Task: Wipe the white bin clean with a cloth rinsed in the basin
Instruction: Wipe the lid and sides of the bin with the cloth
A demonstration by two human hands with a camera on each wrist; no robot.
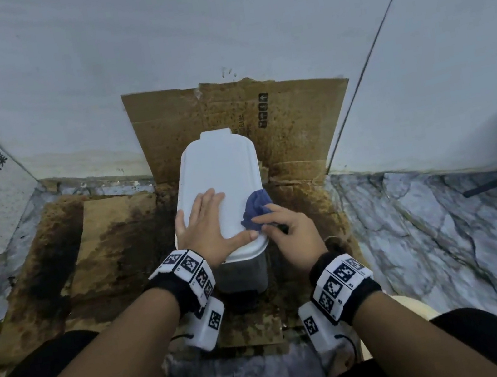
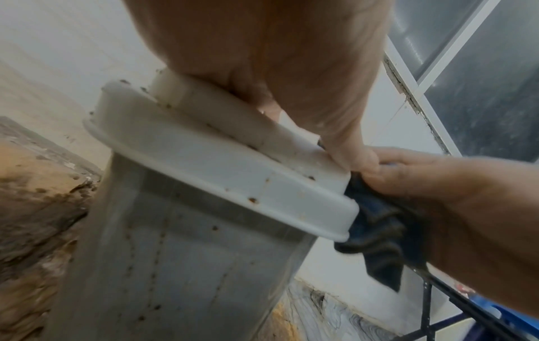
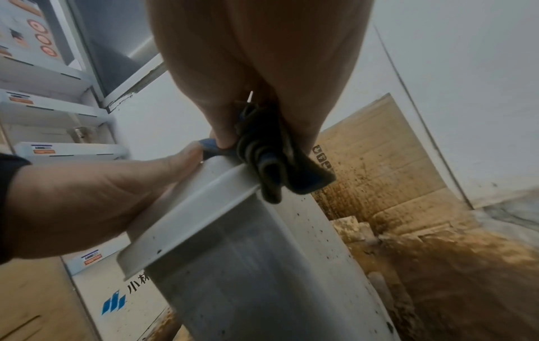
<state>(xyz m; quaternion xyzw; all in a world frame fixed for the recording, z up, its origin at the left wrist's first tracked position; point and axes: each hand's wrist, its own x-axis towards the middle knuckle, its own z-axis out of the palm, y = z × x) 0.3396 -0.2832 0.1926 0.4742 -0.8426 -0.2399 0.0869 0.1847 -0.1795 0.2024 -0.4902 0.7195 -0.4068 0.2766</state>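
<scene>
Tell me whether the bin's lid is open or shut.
Shut. The lid lies flat on the bin, its skirt overlapping the rim, with the left hand spread flat on top.

Head view: high, facing steeply down onto the bin lid [image 1: 218,173], both forearms in frame. Left wrist view: close, below the lid rim [image 2: 221,184], facing up and right. Right wrist view: close, low, facing left. All share the lid's near edge and the cloth [image 3: 268,161].

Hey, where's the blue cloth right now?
In the head view the blue cloth is bunched in the right hand, pressed against the right edge of the white bin's lid, just beside the left hand's thumb.
</scene>
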